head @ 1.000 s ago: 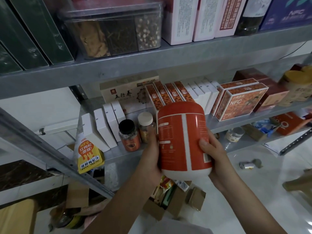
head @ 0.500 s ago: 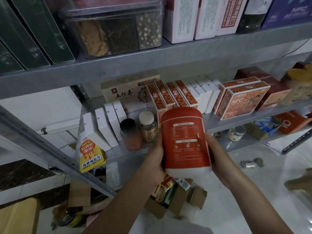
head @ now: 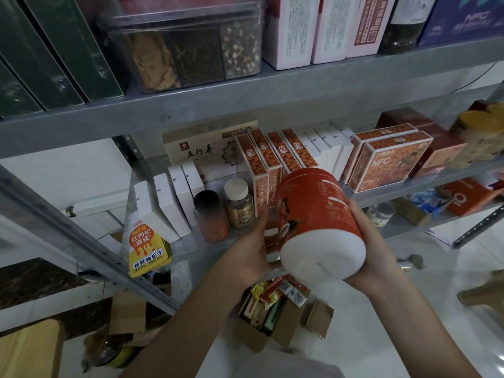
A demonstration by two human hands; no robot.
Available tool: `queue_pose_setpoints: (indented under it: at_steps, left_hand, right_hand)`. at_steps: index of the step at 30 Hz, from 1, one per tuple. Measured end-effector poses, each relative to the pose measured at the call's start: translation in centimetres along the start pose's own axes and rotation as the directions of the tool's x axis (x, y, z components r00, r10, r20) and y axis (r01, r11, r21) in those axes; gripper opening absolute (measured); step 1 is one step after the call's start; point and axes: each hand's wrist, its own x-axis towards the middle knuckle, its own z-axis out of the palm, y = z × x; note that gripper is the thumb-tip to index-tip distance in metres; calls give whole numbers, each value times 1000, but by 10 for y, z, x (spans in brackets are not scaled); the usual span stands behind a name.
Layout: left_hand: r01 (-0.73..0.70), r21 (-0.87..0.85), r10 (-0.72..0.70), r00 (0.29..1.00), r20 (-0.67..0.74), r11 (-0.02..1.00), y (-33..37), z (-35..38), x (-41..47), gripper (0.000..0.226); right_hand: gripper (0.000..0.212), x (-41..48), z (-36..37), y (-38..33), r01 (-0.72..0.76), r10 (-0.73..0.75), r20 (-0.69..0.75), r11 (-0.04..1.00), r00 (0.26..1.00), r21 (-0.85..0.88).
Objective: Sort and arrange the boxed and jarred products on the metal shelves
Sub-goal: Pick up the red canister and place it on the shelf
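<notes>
In front of the middle metal shelf (head: 387,195), a red canister (head: 313,211) is tilted with its white base toward the camera. Both hands clasp it: the left hand (head: 249,249) grips its left side, and the right hand (head: 373,249) cups its right side and lower edge. Orange boxes (head: 259,165) stand just behind it.

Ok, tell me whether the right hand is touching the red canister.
Touching. Head view: the right hand cups the red canister with no gap.

The big round plastic jar (head: 313,214) is red with a white bottom. The flat cardboard boxes (head: 392,162) are orange with small berry dots. The soft pouch (head: 146,249) is yellow and orange.
</notes>
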Motion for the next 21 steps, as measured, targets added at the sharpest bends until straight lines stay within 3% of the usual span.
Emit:
queue_pose_setpoints:
  at_steps: [2,5,8,11,15,18,21]
  left_hand:
    - [-6,1,6,1000,19,1000,-1,-3,2,79]
    - [25,-113,-3,981,195,993,-7,-1,5,85]
    - [1,-166,57,936,347,986,-5,-1,7,86]
    - [-54,-151,96,954,285,987,2,1,7,94]
    - [-84,-214,131,968,214,973,8,1,4,102]
    - [-166,21,164,983,77,986,17,3,-1,106]
    - [-174,344,224,969,-108,923,26,8,0,86]
  right_hand:
    - [56,0,-2,1,-54,54,8,997,999,56]
    - [40,-3,4,7,-81,76,96,995,992,49]
    - [52,-2,7,13,-101,87,151,991,985,85]
    - [65,0,5,13,-115,103,135,990,985,79]
    - [44,-4,4,6,-90,94,16,979,995,-181]
    - [50,-6,-1,1,-60,43,-62,948,997,-313]
    - [71,-8,2,3,8,-9,1,902,1000,-432]
